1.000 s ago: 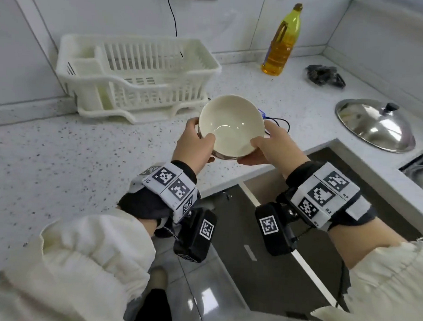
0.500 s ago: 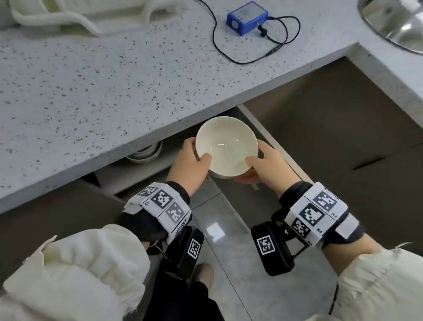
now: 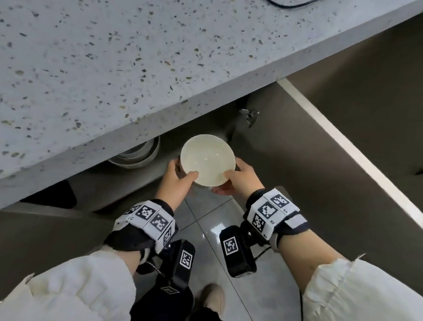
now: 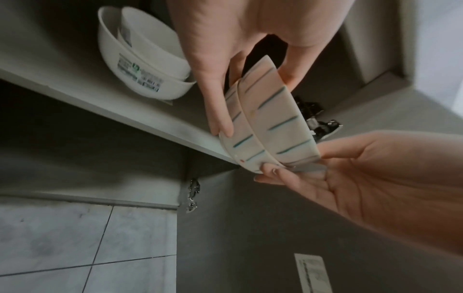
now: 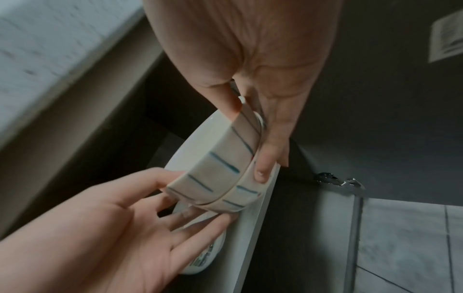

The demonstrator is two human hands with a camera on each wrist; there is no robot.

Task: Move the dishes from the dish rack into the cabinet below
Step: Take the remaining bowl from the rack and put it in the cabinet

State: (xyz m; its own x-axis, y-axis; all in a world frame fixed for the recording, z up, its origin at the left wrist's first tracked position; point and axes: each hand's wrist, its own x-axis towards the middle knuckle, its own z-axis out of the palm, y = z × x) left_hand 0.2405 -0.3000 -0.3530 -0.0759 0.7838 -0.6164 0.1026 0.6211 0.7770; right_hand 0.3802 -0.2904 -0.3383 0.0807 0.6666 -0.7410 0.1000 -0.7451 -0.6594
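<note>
Two nested pale bowls with blue stripes (image 3: 207,160) hang just in front of the open cabinet below the counter. My left hand (image 3: 178,180) grips their left rim, thumb inside. My right hand (image 3: 238,181) holds the right side, thumb on the rim and fingers underneath. In the left wrist view the striped bowls (image 4: 270,126) sit between my left hand (image 4: 218,95) and right hand (image 4: 350,174), level with the shelf edge (image 4: 125,113). The right wrist view shows the bowls (image 5: 215,172) pinched by my right hand (image 5: 260,154), with my left hand (image 5: 112,228) beneath. The dish rack is out of view.
A stack of white bowls (image 3: 135,154) (image 4: 145,65) stands on the cabinet shelf, left of the held bowls. The speckled countertop (image 3: 113,59) overhangs the opening. The open cabinet door (image 3: 351,147) stands to the right, its hinge (image 3: 250,113) near the bowls. Grey floor tiles (image 3: 214,228) lie below.
Both hands have carried the bowls down from counter height to the cabinet opening. My head has tilted down, so the dish rack and blue device have left the view.
</note>
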